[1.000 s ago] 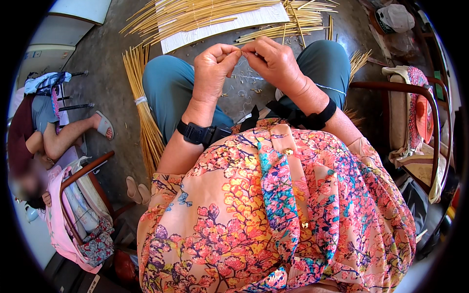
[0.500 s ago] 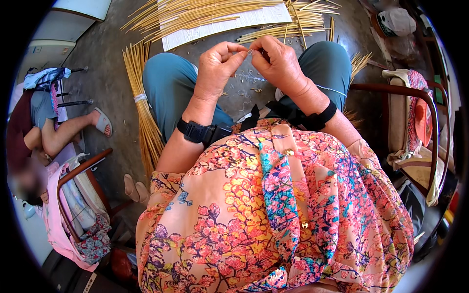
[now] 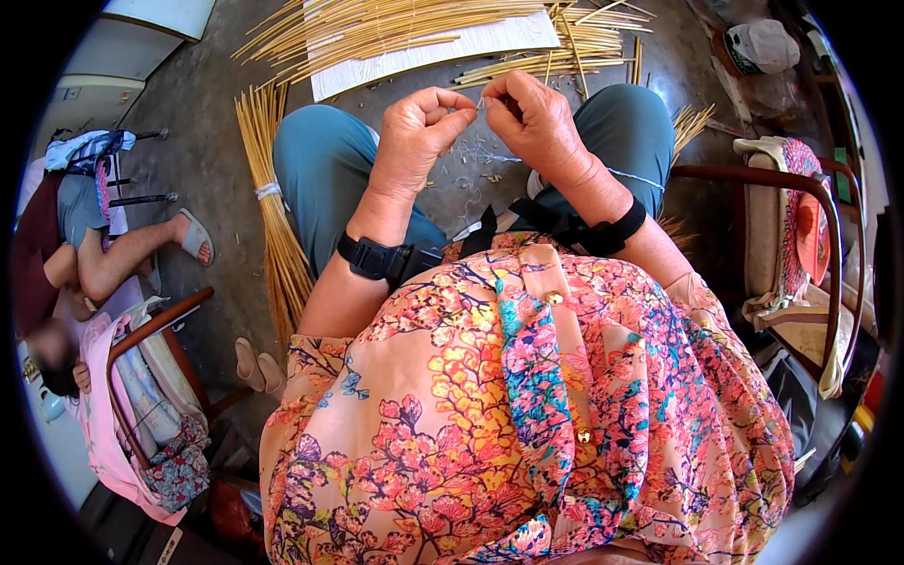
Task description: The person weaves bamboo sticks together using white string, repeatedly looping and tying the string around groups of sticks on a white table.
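Note:
In front of my knees, my left hand (image 3: 421, 137) is closed in a pinch, thumb against forefinger. Close beside it, my right hand (image 3: 535, 121) pinches in the same way. A thin pale thread (image 3: 480, 104) spans the small gap between the two sets of fingertips. Its ends are too fine to follow. Below the hands, loose white and bluish string (image 3: 490, 153) trails over the floor among small cut bits of stalk. One blue-white strand runs across my right knee.
Long straw-coloured stalks (image 3: 395, 36) lie over a white board (image 3: 433, 58) ahead. A tied bundle of stalks (image 3: 273, 193) leans along my left leg. Wooden-armed chairs (image 3: 160, 325) stand at both sides. At the left, another person (image 3: 104, 250) sits with legs stretched out.
My fingertips have drawn slightly apart, so the gap between them is wider. The other person at the left has shifted head and hand a little.

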Tool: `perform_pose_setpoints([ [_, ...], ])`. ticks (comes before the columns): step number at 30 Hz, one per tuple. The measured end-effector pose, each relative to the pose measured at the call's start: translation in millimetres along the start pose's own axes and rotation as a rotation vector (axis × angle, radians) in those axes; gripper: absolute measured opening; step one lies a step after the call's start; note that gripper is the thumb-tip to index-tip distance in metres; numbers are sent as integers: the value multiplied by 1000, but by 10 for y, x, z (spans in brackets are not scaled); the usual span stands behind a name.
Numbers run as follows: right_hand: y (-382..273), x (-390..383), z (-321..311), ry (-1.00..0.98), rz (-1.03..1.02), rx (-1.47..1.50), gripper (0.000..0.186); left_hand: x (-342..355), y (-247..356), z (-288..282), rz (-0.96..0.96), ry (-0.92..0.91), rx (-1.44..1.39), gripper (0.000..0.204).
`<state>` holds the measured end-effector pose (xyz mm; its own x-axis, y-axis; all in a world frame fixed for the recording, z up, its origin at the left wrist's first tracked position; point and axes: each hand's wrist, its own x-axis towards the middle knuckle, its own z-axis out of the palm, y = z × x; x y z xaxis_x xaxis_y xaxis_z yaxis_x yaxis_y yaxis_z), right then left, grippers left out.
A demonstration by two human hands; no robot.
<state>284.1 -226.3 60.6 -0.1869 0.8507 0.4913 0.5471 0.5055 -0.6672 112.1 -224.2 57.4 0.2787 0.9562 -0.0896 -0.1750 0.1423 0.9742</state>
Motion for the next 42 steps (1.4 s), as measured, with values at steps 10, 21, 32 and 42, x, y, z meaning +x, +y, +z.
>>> perform_pose_setpoints([
  [10,7,1,-11,6,66,33,9,15,-34,-22,0,-36,-27,10],
  [21,8,-14,-4,-5,141,117,5,-1,5,-5,-2,-67,-44,12],
  [32,36,6,-14,90,31,2,6,1,24,-25,-30,-118,-66,9],
  [42,50,34,-169,-71,335,402,26,-6,-9,-84,-44,-66,-156,10],
])
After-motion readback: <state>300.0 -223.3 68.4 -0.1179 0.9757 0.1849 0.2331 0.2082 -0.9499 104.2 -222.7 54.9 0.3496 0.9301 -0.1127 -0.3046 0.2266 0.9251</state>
